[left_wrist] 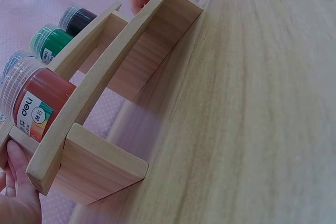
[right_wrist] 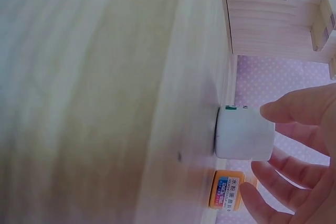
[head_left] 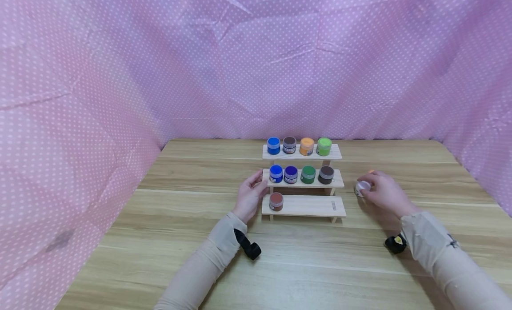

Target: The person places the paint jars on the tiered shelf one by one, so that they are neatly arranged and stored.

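Note:
A three-tier wooden stand (head_left: 304, 206) holds paint jars. My left hand (head_left: 249, 196) holds the left end of its middle shelf (head_left: 338, 183), thumb and fingers at the edge. A brown-red paint jar (head_left: 276, 202) sits at the left of the lowest shelf; its "deli" label faces the left wrist view. Right of the stand, my right hand (head_left: 385, 193) grips a white paint jar (right_wrist: 244, 134) near its lid, the jar's base at the tabletop. Beside it is an orange paint jar (right_wrist: 227, 190), mostly hidden behind my fingers in the head view.
On the middle shelf stand blue (head_left: 276, 174), purple (head_left: 290, 175), green (head_left: 308, 175) and dark brown (head_left: 326, 175) jars. The top shelf (head_left: 336, 153) carries several more. Pink dotted cloth (head_left: 256, 70) hangs behind and beside the wooden table (head_left: 160, 239).

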`<state>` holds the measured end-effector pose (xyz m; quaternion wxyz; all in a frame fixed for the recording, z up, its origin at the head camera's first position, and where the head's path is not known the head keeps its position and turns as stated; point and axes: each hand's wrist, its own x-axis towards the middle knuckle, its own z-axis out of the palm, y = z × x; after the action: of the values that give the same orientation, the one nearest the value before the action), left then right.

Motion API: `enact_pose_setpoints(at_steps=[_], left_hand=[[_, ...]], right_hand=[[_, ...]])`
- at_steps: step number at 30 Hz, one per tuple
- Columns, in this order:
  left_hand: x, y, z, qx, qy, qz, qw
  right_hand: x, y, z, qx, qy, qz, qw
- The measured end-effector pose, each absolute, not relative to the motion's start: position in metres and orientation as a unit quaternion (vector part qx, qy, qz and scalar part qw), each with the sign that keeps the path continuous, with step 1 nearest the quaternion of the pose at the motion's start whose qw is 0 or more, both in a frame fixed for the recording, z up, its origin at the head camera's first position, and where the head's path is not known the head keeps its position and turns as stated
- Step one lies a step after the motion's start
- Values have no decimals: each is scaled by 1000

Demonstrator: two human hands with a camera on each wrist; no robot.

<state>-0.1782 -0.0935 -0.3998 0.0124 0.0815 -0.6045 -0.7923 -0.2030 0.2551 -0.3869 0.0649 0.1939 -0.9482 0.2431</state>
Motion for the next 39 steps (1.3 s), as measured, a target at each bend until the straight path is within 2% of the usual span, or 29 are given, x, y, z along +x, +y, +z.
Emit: enact_pose_setpoints(at_steps=[14,26,35,39], left_hand=[[-177,-93,-399,90,-604,-792,7],[-179,-95,-395,91,-613,-785,9],[-178,-95,-397,87,-615,-784,6],[-178,-95,-397,80,-616,-784,8]], right_hand=[[-198,256,-379,189,-945,255,73],[-188,255,-363,206,-934,260,136],[-177,248,-351,200,-928,282,138],[-174,246,-349,211,-924,277,158]])
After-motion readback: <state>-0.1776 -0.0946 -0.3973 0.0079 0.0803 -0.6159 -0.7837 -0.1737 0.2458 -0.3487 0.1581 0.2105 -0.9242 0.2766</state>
